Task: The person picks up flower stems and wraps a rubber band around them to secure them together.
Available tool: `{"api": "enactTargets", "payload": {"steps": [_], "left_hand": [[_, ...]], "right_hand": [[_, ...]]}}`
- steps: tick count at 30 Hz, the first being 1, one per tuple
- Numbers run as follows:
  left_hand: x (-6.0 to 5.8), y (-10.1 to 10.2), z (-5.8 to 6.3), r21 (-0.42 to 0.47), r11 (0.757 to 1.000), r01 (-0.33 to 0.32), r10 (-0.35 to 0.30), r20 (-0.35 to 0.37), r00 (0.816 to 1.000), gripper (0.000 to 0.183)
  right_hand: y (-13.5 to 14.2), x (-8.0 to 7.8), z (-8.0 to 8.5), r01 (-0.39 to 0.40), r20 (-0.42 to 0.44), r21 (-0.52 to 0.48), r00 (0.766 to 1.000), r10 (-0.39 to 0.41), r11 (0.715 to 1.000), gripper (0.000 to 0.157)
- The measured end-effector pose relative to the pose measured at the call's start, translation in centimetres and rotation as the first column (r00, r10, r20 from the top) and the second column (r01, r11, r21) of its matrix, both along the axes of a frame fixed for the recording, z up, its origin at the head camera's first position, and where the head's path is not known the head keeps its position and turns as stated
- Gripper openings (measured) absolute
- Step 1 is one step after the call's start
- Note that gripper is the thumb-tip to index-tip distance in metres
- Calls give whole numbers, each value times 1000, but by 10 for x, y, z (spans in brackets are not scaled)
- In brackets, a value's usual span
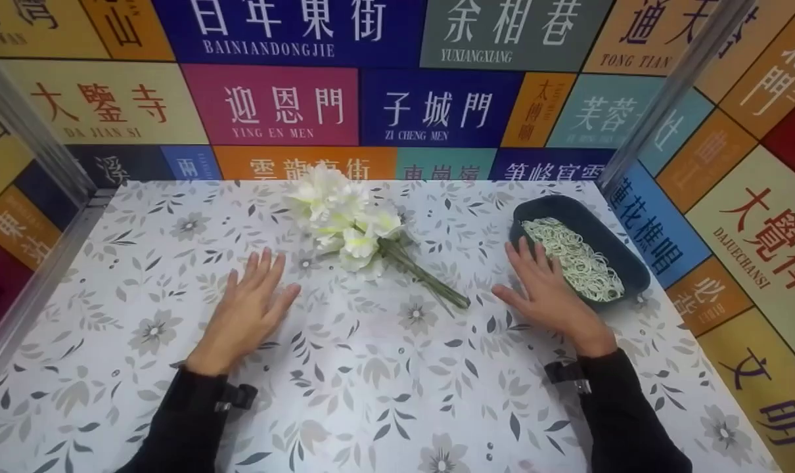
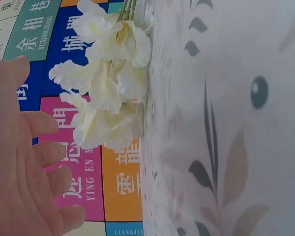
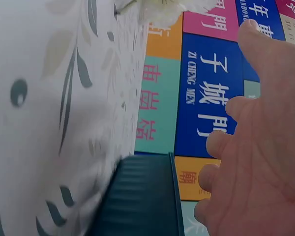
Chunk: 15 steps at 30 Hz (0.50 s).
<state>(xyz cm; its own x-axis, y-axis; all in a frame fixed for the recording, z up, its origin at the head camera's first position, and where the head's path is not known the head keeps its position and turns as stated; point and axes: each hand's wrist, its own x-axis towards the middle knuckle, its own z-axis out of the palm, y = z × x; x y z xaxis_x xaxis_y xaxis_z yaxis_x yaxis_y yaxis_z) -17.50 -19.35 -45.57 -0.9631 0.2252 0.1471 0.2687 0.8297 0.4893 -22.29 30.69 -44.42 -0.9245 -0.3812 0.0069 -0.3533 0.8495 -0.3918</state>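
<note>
A bunch of white artificial flowers (image 1: 345, 220) with green stems (image 1: 427, 274) lies on the table, blooms to the back left. My left hand (image 1: 245, 315) is to the left of the blooms, fingers spread and holding nothing; the left wrist view shows the same flowers (image 2: 110, 78) beyond its fingers. My right hand (image 1: 547, 294), also with spread fingers and nothing held, is at the near left side of a dark green basket (image 1: 624, 246) containing pale green stringy rings. In the head view its fingers overlap the basket edge; I cannot tell whether they touch. The ribbed basket wall (image 3: 142, 196) shows in the right wrist view.
A white cloth with grey leaves and flowers covers the table (image 1: 371, 407). Coloured panels with Chinese lettering (image 1: 272, 105) stand behind and at both sides. Metal posts (image 1: 673, 98) rise at the back corners. Both wrists wear black straps (image 1: 236, 396).
</note>
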Motion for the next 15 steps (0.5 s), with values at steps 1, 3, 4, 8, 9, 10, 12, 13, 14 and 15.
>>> {"api": "enactTargets", "payload": {"steps": [1, 3, 4, 8, 9, 10, 12, 13, 14, 15], "left_hand": [[0, 5, 0, 8, 1000, 5, -5, 1, 1000, 73], [-1, 14, 0, 42, 999, 21, -21, 10, 1000, 72], [-1, 19, 0, 55, 998, 31, -32, 8, 999, 72], [-2, 39, -2, 53, 995, 89, -88, -28, 996, 67], [-3, 44, -3, 43, 993, 108, -106, -39, 994, 66], [-4, 49, -4, 39, 992, 124, -122, -47, 991, 65], [-6, 60, -5, 60, 987, 153, -150, -40, 988, 63], [-8, 65, -6, 80, 983, 164, -162, -34, 986, 62], [-10, 71, -7, 104, 979, 175, -174, -24, 985, 62], [-12, 76, -8, 129, 975, 183, -183, -12, 983, 61]], "right_hand": [[-3, -2, -1, -15, 2, -3, 1000, 15, 1000, 85], [-10, -4, -2, -37, 11, -7, 999, 37, 999, 87], [-14, -5, -2, -46, 16, -6, 999, 46, 999, 88], [-28, -5, -3, -38, 72, -14, 997, 39, 999, 100], [-32, -5, -2, -34, 88, -17, 996, 35, 999, 104], [-36, -5, -2, -31, 107, -20, 994, 33, 999, 108], [-43, -4, -3, -21, 145, -27, 989, 25, 999, 113], [-47, -4, -4, -27, 157, -33, 987, 32, 999, 114], [-51, -4, -5, -34, 163, -37, 986, 39, 999, 115], [-54, -4, -6, -43, 164, -38, 985, 49, 998, 116]]}}
